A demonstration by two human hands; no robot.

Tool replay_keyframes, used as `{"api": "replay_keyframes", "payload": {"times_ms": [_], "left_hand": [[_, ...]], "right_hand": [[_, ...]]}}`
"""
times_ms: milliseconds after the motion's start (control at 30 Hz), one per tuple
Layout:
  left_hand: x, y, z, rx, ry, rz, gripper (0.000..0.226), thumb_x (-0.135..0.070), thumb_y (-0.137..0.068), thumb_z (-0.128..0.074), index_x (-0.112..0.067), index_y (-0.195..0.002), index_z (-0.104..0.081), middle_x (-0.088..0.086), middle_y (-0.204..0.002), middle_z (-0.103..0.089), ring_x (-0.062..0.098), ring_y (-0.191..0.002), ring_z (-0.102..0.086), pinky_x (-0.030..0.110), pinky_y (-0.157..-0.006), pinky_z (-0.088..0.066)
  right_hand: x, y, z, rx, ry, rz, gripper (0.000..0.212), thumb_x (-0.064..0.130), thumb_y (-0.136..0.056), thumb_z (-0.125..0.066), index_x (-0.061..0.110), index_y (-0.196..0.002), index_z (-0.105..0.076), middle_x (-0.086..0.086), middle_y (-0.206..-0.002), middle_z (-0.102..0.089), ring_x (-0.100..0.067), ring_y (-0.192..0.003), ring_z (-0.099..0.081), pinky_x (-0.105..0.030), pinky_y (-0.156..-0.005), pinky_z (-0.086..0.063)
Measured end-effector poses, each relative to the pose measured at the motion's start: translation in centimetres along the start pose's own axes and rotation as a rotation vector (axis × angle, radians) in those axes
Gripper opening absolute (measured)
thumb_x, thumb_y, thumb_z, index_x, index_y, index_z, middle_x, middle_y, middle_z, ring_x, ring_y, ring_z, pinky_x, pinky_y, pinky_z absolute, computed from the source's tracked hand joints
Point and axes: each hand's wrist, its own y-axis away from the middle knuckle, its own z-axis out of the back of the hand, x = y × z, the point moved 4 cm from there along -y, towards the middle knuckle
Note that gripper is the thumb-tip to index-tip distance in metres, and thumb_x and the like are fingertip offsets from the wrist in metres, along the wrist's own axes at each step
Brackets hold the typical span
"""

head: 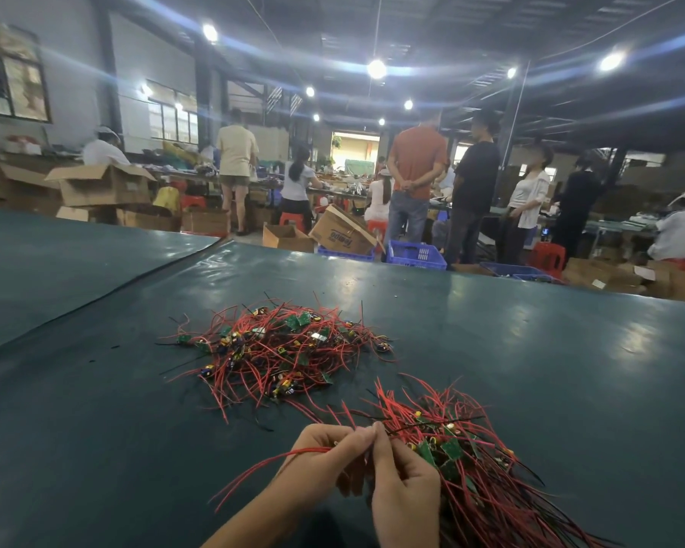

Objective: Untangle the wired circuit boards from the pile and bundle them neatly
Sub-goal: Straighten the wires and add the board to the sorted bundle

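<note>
Our left hand (325, 456) is curled around a few red wires (262, 466) that trail off to the left, and our right hand (406, 482) pinches the strands of the bundle (467, 456) at its fingertips (377, 429), right against the left hand's fingers. Both hands are grasping, neither is loose.

That bundle lies under and to the right of the right hand, its wires running roughly one way, with green circuit boards (451, 448) clustered near the hand. Farther out on the table (550, 350) sits the pile (281, 350), apart from the bundle and not yet sorted.

We judge the job to be somewhere around halfway: one heap gathered, one about as large left to untangle, and no tie visible on the bundle.

We count two hands and two heaps; the boards are too many and too tangled to count.
</note>
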Motion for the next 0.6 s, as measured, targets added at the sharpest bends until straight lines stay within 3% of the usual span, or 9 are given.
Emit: {"api": "replay_keyframes", "payload": {"times_ms": [100, 233, 333, 433, 600], "left_hand": [[0.0, 0.0, 0.3, 0.005, -0.038, -0.007, 0.044, -0.039, -0.081, -0.065, -0.012, -0.048, -0.059, 0.005, -0.046, -0.054, 0.014, -0.044, -0.05, 0.022, -0.052, -0.041], [-0.3, 0.1, 1.1, -0.008, 0.001, -0.042, 0.046, -0.046, -0.07, -0.065, -0.011, -0.043, -0.055, 0.007, -0.042, -0.052, 0.015, -0.042, -0.046, 0.021, -0.053, -0.039], [0.0, -0.1, 1.8, -0.05, 0.069, -0.041, 0.048, -0.046, -0.069, -0.068, -0.01, -0.04, -0.054, 0.009, -0.042, -0.05, 0.018, -0.042, -0.045, 0.023, -0.052, -0.039], [0.4, -0.4, 2.7, -0.176, 0.131, 0.041, 0.048, -0.048, -0.071, -0.076, -0.011, -0.047, -0.059, 0.012, -0.052, -0.056, 0.018, -0.047, -0.05, 0.024, -0.052, -0.042], [0.7, -0.5, 3.2, -0.256, 0.066, 0.072, 0.042, -0.052, -0.071, -0.065, -0.011, -0.066, -0.072, 0.009, -0.072, -0.072, 0.012, -0.054, -0.058, 0.021, -0.05, -0.043]], "right_hand": [[0.3, -0.7, 0.9, -0.057, -0.034, -0.058, 0.035, 0.021, -0.093, -0.059, 0.029, -0.065, -0.078, 0.004, -0.059, -0.069, -0.006, -0.051, -0.062, -0.014, -0.05, -0.047], [0.1, -2.2, 3.8, -0.212, -0.212, -0.197, 0.032, 0.028, -0.093, -0.058, 0.019, -0.07, -0.078, 0.005, -0.048, -0.047, -0.002, -0.034, -0.033, -0.015, -0.032, -0.028], [0.2, -2.5, 4.3, -0.241, -0.243, -0.141, 0.035, 0.029, -0.094, -0.055, 0.018, -0.07, -0.077, 0.006, -0.049, -0.047, -0.002, -0.035, -0.032, -0.015, -0.031, -0.027], [0.3, -2.3, 3.8, -0.241, -0.284, -0.097, 0.037, 0.031, -0.094, -0.053, 0.016, -0.068, -0.076, 0.009, -0.049, -0.048, -0.001, -0.035, -0.03, -0.015, -0.032, -0.025], [0.8, -2.3, 3.7, -0.239, -0.396, -0.049, 0.036, 0.034, -0.088, -0.054, 0.012, -0.068, -0.075, 0.005, -0.051, -0.05, -0.001, -0.035, -0.027, -0.013, -0.033, -0.021]]}}
